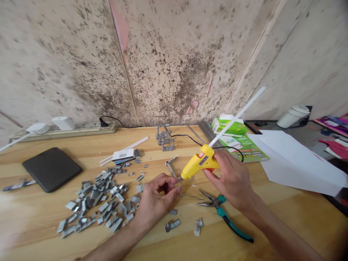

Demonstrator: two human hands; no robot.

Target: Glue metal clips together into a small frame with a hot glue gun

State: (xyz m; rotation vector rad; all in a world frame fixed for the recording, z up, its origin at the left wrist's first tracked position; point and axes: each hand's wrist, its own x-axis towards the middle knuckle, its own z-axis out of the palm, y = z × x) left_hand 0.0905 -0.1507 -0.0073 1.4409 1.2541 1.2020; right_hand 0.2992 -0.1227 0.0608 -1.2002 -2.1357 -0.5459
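So the yellow glue gun [197,163] is up over the tabletop [288,221], nose tilted down, long white glue stick [237,116] poking out the back. Right hand [231,177] has it gripped; left hand [159,195] is pinching a small grey piece [179,179] right by the nozzle, can't make out what. Teal-handled pliers [221,208] lie just below, metal bits [102,199] piled on the left.

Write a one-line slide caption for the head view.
Right hand holds a yellow glue gun, nozzle close to the left hand, with open pliers and scattered grey pieces on the wooden table.
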